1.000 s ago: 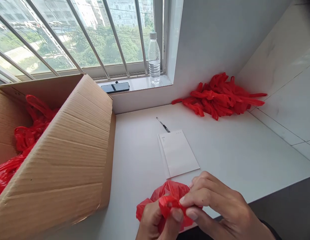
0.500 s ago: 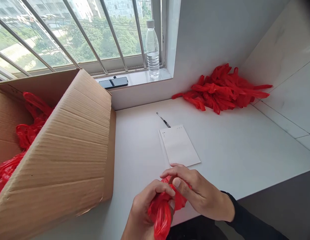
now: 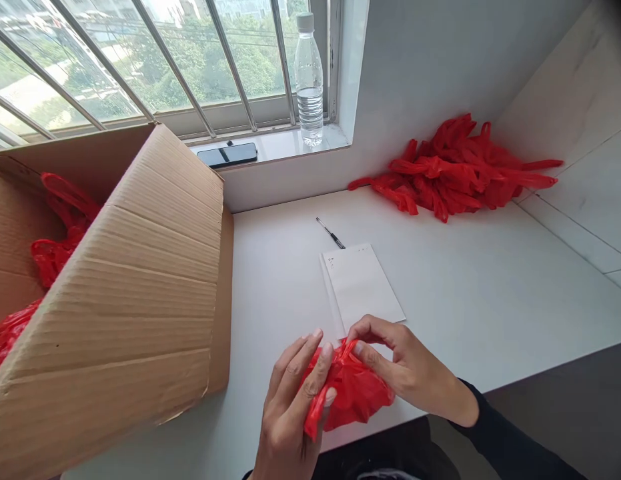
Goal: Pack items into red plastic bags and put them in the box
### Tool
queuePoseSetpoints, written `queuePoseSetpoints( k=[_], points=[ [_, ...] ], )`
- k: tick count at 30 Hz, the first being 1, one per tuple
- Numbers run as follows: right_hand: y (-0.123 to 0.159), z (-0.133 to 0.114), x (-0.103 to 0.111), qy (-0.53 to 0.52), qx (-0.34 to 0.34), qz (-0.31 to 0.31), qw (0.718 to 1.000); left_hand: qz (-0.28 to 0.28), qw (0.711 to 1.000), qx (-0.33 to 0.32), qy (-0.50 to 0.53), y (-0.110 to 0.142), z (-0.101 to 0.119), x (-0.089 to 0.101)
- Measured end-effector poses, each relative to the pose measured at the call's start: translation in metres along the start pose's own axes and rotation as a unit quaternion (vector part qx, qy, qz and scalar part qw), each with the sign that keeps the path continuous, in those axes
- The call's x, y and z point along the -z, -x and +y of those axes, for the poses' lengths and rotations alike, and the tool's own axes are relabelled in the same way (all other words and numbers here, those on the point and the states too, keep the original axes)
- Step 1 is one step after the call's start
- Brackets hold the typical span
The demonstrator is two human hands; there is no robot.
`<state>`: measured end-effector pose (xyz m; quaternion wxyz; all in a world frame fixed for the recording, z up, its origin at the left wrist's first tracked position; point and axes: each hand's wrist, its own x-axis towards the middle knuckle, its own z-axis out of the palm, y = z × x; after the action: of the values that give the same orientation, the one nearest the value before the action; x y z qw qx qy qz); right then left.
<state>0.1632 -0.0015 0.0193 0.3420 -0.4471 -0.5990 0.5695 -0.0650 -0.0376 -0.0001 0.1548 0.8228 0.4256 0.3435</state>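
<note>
Both my hands hold one crumpled red plastic bag [image 3: 355,393] just above the near edge of the white table [image 3: 490,293]. My left hand [image 3: 290,407] presses its fingers along the bag's left side. My right hand [image 3: 405,367] pinches the bag's top with thumb and fingers. A white sheet of paper [image 3: 363,287] lies right behind the bag, with a black pen [image 3: 331,233] beyond it.
A large open cardboard box [image 3: 140,287] holding red bags [image 3: 55,247] fills the left. A pile of red bags [image 3: 460,167] lies at the back right by the tiled wall. On the window sill stand a water bottle [image 3: 310,87] and a phone [image 3: 227,154].
The bag has gone from a twisted bunch held upright to a flatter bundle. My left hand's fingers have stretched along it; my right hand now pinches its top. The view tilted slightly.
</note>
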Motion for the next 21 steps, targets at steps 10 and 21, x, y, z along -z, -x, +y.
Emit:
queuePoseSetpoints(
  k=[10,21],
  points=[
    [0.03,0.048,0.017,0.079,-0.093,0.145,0.982,-0.087,0.986,0.118,-0.077,0.058,-0.022,0.0],
    [0.033,0.114,-0.056,0.329,0.195,0.089,0.92,-0.213,0.956,-0.013,-0.202,0.054,-0.025,-0.07]
  ],
)
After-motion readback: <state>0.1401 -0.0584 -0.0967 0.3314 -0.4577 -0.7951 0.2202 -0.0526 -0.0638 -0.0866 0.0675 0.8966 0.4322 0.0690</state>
